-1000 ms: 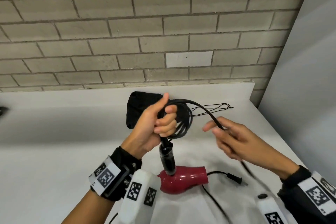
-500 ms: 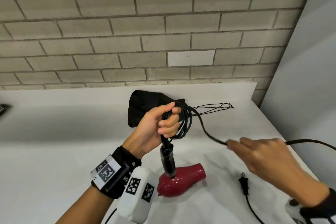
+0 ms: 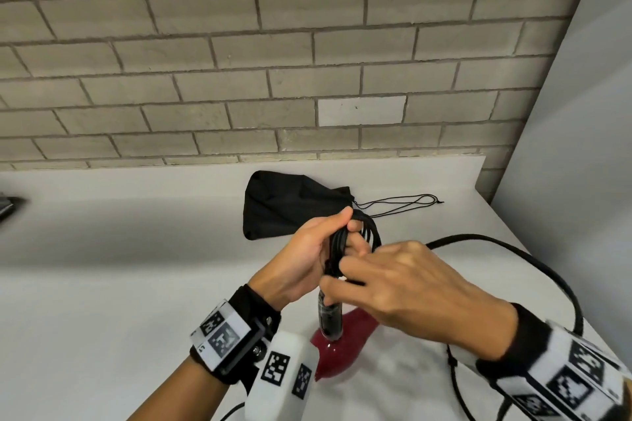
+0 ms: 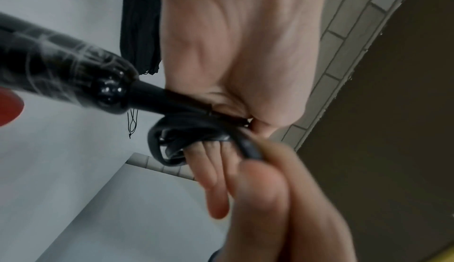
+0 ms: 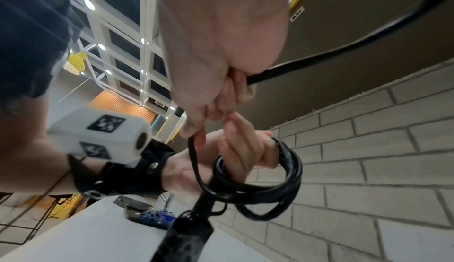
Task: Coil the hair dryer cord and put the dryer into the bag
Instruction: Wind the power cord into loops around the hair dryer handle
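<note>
A red hair dryer (image 3: 345, 345) with a black handle (image 3: 330, 316) hangs nose-down, touching the white counter (image 3: 102, 284). My left hand (image 3: 304, 260) grips several loops of its black cord (image 3: 369, 229) just above the handle; the loops (image 5: 270, 186) hang round its fingers (image 4: 213, 178). My right hand (image 3: 403, 287) pinches a further stretch of cord (image 5: 194, 153) against the left hand's fingers. From there the loose cord (image 3: 533, 267) arcs out right and down off the frame. The black drawstring bag (image 3: 287, 205) lies flat on the counter behind the hands.
The bag's thin drawstrings (image 3: 403, 203) trail right across the counter. A brick wall (image 3: 273, 61) backs the counter and a grey panel (image 3: 574, 147) closes its right side. A dark object (image 3: 7, 207) sits at the far left edge.
My right hand has swung left from out at the right, bringing the cord over to the left hand's bundle. The plug has left the view. The dryer stays hanging from my left hand.
</note>
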